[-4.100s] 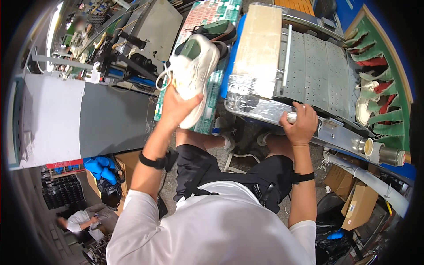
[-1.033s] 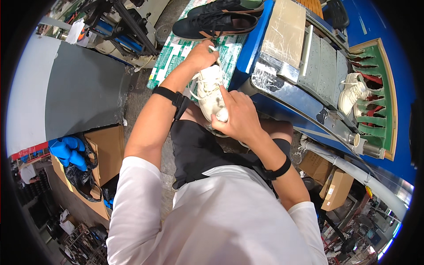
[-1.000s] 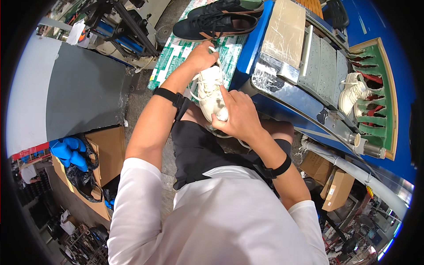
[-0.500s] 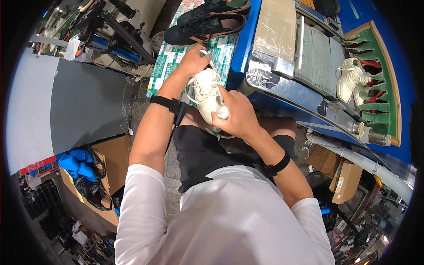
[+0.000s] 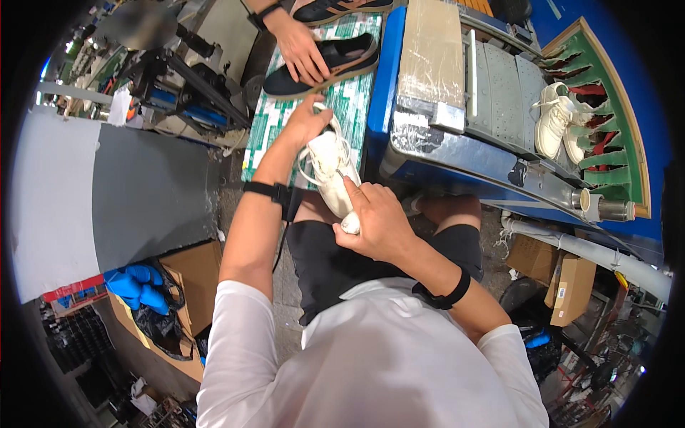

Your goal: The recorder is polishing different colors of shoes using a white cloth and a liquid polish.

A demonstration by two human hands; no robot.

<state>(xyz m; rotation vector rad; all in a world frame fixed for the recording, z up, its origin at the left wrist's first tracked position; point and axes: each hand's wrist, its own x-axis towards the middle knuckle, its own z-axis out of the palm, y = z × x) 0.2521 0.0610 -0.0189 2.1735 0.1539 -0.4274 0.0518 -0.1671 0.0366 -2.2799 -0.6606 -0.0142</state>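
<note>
A white lace-up sneaker (image 5: 330, 167) is held over my lap, its heel end away from me and its laces looped loosely. My left hand (image 5: 308, 125) is closed on the heel end, near a lace loop. My right hand (image 5: 382, 220) is closed round a small thing with a rounded white end (image 5: 350, 223). Its index finger points at the laces, where a thin dark tip shows; most of what it holds is hidden. Beyond, a co-worker's hand (image 5: 303, 55) rests on a black shoe (image 5: 314, 70) with a tan stripe.
The black shoe lies on a green-and-white patterned surface (image 5: 353, 118), with another dark shoe (image 5: 335, 10) behind it. A blue machine with a metal plate conveyor (image 5: 503, 93) stands at the right. White sneakers (image 5: 553, 125) sit by its green flap curtain. Cardboard (image 5: 196, 278) stands at lower left.
A co-worker's hand has come in from the top onto the nearer black shoe. My right hand has shifted slightly down, its index finger now stretched toward the laces. The view has shifted a little.
</note>
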